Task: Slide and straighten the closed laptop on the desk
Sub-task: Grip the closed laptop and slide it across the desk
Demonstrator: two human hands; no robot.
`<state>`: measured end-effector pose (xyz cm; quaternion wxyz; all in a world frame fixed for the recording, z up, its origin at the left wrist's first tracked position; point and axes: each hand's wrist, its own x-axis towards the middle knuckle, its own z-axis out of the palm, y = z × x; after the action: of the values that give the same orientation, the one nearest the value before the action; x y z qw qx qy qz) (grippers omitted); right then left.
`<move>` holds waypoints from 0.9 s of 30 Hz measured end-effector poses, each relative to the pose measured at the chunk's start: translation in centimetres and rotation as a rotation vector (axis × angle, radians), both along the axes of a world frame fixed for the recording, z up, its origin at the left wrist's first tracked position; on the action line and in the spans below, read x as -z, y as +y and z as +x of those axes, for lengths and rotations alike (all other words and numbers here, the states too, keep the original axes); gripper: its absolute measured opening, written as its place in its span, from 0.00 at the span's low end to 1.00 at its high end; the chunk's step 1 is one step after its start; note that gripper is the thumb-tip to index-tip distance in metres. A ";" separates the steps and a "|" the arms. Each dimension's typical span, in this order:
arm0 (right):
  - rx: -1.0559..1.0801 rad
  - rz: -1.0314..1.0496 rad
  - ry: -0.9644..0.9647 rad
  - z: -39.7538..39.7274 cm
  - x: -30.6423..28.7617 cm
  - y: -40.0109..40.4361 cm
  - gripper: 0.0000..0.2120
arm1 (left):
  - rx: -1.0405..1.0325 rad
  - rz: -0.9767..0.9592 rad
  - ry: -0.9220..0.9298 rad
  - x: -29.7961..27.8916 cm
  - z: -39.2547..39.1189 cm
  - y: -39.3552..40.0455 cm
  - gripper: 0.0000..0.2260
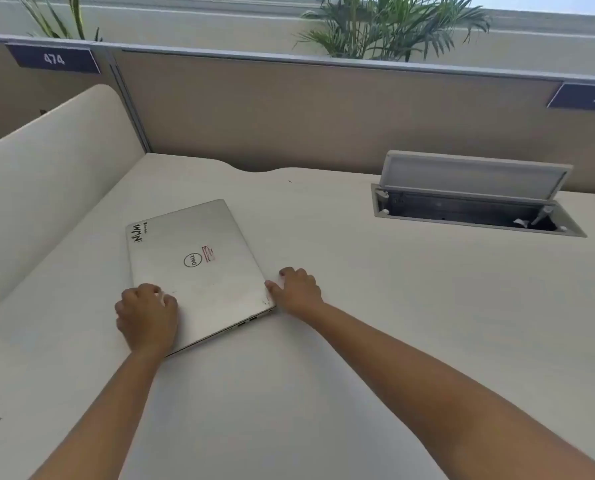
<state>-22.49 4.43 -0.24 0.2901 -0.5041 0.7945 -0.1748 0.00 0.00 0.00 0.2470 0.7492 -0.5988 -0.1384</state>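
Note:
A closed silver laptop point(195, 265) with a round logo and stickers on its lid lies on the pale desk point(323, 375), left of centre and turned at an angle to the desk's edges. My left hand point(147, 315) rests curled on the lid's near left corner. My right hand point(298, 289) presses its fingertips against the laptop's near right corner, with the palm on the desk. Ports show along the near side edge.
An open cable hatch point(472, 199) with its lid raised is sunk into the desk at the back right. A cream side divider point(47, 188) runs along the left. A brown partition wall point(323, 112) closes the back, with plants behind it.

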 end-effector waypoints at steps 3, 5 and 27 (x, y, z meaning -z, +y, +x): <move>-0.005 0.034 0.017 0.2 0.1 -0.9 0.25 | -0.076 0.011 0.101 0.4 0.5 -0.3 0.18; 0.000 0.042 0.045 0.4 0.1 -1.5 0.25 | -0.108 0.008 0.199 0.5 0.7 -0.6 0.20; 0.180 0.307 -0.205 1.9 -0.3 -7.1 0.36 | -0.179 0.283 0.332 1.7 2.8 -5.1 0.24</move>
<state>-20.57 -2.64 0.05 0.4260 -0.3607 0.8199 -0.1273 2.80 -5.14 -1.65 0.2460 0.7934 -0.4560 -0.3196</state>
